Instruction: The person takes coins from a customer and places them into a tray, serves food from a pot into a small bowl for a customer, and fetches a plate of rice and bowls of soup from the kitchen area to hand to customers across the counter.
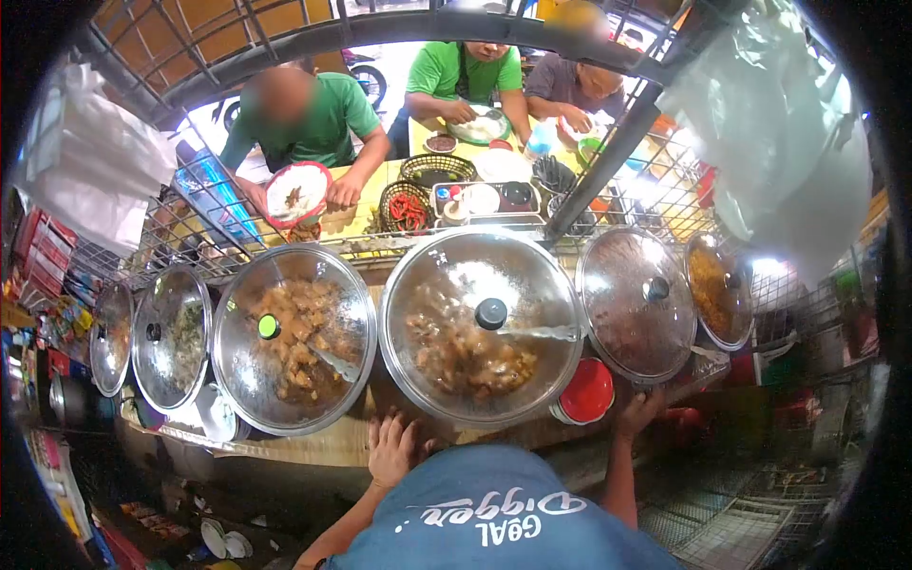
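My left hand [389,450] rests on the front edge of the wooden counter [285,450], fingers spread and holding nothing. It is just below two large pans with clear lids. The left pan [302,332] has a green lid knob; the middle pan [480,328] has a black one. Both hold chunky brown stew, with a metal utensil showing through each lid. On the right, my right hand [641,412] lies at the counter edge below another lidded pan [636,304], fingers extended and apparently empty. Beside it stands a tub with a red lid [584,391].
More lidded pans [171,337] line both ends of the counter. Beyond a wire grille [204,214], several people sit eating at a yellow table [366,190] with plates, baskets and a condiment tray [484,199]. Plastic bags [774,123] hang at both sides.
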